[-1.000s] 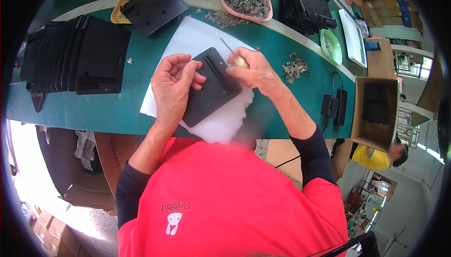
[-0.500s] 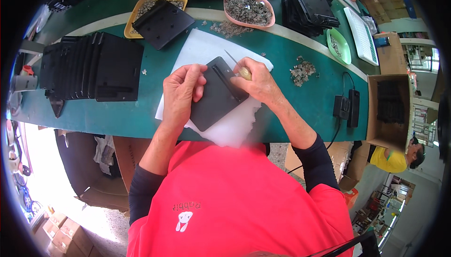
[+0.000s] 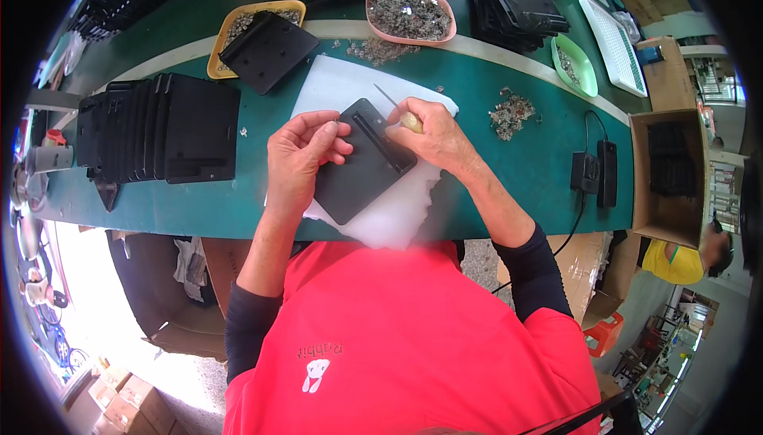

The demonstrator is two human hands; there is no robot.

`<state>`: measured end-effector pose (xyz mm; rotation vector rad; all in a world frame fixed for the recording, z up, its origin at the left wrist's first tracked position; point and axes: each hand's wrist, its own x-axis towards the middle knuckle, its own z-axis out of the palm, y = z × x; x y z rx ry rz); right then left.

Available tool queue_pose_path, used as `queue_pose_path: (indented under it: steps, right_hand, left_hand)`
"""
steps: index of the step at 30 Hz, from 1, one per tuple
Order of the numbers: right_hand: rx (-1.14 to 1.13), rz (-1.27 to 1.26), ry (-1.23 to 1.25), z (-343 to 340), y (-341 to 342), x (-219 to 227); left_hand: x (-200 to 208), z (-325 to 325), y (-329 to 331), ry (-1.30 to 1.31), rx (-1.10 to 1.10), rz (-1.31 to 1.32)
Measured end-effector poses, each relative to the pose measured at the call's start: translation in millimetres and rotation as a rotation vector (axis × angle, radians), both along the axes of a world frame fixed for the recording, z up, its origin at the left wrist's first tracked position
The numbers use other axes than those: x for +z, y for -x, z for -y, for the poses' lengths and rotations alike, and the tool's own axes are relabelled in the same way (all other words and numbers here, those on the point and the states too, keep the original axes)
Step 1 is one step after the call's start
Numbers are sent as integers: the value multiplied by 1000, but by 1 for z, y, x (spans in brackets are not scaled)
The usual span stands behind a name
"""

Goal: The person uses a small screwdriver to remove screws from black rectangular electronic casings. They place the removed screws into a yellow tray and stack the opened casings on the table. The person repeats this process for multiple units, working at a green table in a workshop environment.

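Note:
A flat black plastic panel [image 3: 355,185] with a long slot near one edge lies tilted on a white foam sheet [image 3: 395,224]. My right hand [image 3: 439,143] is closed around the yellowish handle of a thin-shafted awl or screwdriver [image 3: 412,123]. Its metal tip points up and to the left, off the panel; that hand's lower fingers rest over the panel's right edge. At the panel's left edge is my left hand [image 3: 298,154], thumb and forefinger pinched together. Whatever may be between those fingertips is too small to make out.
Several black panels [image 3: 191,129] stand in a row at the left. Small metal pieces fill a yellow tray [image 3: 216,58], partly covered by a black panel [image 3: 269,51], a pink tray [image 3: 451,26] and a green tray [image 3: 586,69]. A pile of them [image 3: 513,113] lies right. Black adapters [image 3: 596,173] sit near the edge.
My left hand's fingers have shifted slightly and draw closer in a pinch. The tool stays in my right hand at nearly the same place. The whole view has shifted a little.

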<state>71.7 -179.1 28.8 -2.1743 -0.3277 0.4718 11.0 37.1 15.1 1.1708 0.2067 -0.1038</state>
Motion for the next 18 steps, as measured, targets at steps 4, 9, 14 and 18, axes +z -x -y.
queue_pose_path:
  steps: [4,9,14,18]
  right_hand:
    - [1,54,-107,2,1,-7]
    - [-19,-6,-153,5,-3,-1]
    - [-23,29,-174,6,-1,-8]
    - [-15,78,-197,5,2,-12]
  left_hand:
    - [2,2,0,-205,6,65]
    - [6,2,-1,-241,-13,76]
    - [9,4,1,-113,-84,-19]
    - [9,6,1,-57,-98,-65]
